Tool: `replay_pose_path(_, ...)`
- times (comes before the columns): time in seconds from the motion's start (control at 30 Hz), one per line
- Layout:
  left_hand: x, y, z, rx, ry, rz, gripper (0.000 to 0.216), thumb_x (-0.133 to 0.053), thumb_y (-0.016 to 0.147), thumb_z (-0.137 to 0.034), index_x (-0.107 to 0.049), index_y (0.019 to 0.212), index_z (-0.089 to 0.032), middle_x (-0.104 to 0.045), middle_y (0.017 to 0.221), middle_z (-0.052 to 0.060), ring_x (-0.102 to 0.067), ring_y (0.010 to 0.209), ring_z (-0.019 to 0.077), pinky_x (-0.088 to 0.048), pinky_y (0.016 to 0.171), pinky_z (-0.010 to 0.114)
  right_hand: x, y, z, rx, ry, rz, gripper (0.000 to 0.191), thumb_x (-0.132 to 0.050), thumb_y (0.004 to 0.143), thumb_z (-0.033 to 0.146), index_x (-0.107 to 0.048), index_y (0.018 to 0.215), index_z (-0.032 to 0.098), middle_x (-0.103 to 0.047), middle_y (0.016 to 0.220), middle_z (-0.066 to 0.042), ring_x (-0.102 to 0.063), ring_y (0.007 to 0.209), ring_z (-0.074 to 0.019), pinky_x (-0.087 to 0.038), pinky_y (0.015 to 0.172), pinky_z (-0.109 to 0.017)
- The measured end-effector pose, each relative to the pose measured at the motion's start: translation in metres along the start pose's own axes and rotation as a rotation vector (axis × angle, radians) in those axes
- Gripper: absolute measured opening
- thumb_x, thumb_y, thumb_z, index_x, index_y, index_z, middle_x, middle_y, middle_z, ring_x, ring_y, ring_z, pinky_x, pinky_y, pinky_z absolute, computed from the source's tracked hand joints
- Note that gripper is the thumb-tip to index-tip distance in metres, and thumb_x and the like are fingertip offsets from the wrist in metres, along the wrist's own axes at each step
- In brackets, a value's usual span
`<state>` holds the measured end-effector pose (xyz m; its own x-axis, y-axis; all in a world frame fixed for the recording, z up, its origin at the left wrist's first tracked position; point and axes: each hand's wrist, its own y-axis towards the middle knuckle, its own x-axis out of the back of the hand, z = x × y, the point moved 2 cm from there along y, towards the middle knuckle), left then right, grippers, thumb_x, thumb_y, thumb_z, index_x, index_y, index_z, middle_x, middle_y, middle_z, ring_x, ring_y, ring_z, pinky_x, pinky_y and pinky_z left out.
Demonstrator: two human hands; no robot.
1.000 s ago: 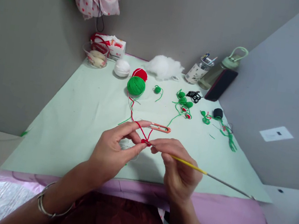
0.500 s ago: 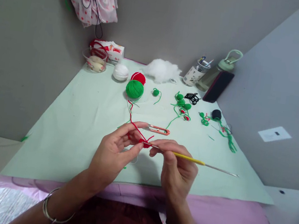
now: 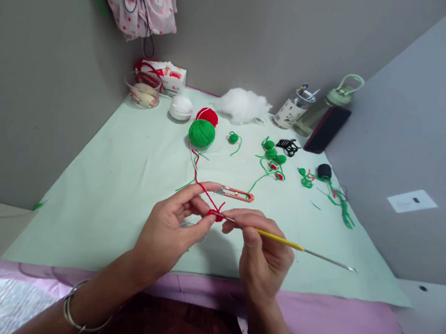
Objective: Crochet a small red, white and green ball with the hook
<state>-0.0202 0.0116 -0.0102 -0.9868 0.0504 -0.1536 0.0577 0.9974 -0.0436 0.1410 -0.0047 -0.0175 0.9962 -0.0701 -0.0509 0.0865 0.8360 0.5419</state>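
Between thumb and fingers, my left hand (image 3: 174,221) pinches a small red crochet piece (image 3: 218,216). Red yarn (image 3: 204,189) runs from it over the raised left index finger and back toward the yarn balls. My right hand (image 3: 265,247) grips a crochet hook (image 3: 279,238) with a yellow handle; its near tip is at the red piece, and its other metal end points right. Orange-handled thread snips (image 3: 236,194) lie just beyond my hands. Farther back, a green yarn ball (image 3: 202,133) sits in front of a red yarn ball (image 3: 208,116).
Small green crocheted pieces (image 3: 270,152) lie right of centre, near a black claw clip (image 3: 288,146). Along the back are a white yarn ball (image 3: 181,108), white stuffing (image 3: 243,107), a pen cup (image 3: 294,109), a bottle (image 3: 331,107) and a leaning phone (image 3: 328,130).
The hook has tilted slightly, its far end now a little lower. The red piece and its short yarn tail have shifted slightly at my fingertips. Both hands keep their grip.
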Motion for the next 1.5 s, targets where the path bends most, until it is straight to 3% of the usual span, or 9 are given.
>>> replay_pose_path(0.3, 0.002, 0.000, -0.002, -0.087, 0.110, -0.023, 0.042, -0.076, 0.081, -0.016, -0.079, 0.122, -0.020, -0.065, 0.073, -0.006, -0.066, 0.075, 0.0097, -0.057, 0.087, 0.021, 0.001, 0.001, 0.004, 0.066, -0.094, 0.062, 0.023, -0.059, 0.104, 0.015, -0.080, 0.107, 0.026, -0.081, 0.091, -0.004, -0.075, 0.086, -0.0199, -0.060, 0.078, -0.035)
replay_pose_path(0.73, -0.001, -0.002, -0.005, 0.050, -0.112, 0.036, 0.040, -0.078, 0.081, -0.016, -0.076, 0.121, -0.019, -0.065, 0.074, -0.006, -0.066, 0.075, 0.0094, -0.057, 0.079, 0.020, -0.005, -0.003, -0.006, -0.075, 0.092, -0.041, 0.017, -0.062, 0.105, 0.023, -0.079, 0.103, 0.025, -0.081, 0.097, -0.005, -0.072, 0.072, -0.0161, -0.062, 0.068, -0.034)
replay_pose_path(1.07, -0.001, -0.002, -0.004, 0.004, 0.022, 0.004, 0.044, -0.076, 0.080, -0.015, -0.077, 0.123, -0.019, -0.064, 0.074, -0.006, -0.067, 0.075, 0.0109, -0.057, 0.087, 0.024, -0.005, -0.006, 0.001, 0.059, -0.063, 0.038, 0.022, -0.061, 0.104, 0.017, -0.079, 0.108, 0.027, -0.080, 0.092, -0.004, -0.075, 0.087, -0.0205, -0.062, 0.075, -0.036)
replay_pose_path(1.5, -0.001, -0.004, -0.002, -0.062, 0.179, -0.012, 0.052, -0.071, 0.078, -0.014, -0.076, 0.129, -0.020, -0.055, 0.074, -0.006, -0.061, 0.073, 0.0118, -0.055, 0.085, 0.025, -0.007, -0.005, 0.003, 0.060, -0.091, 0.084, 0.022, -0.060, 0.104, 0.014, -0.079, 0.108, 0.026, -0.080, 0.093, -0.005, -0.075, 0.090, -0.0201, -0.062, 0.078, -0.036)
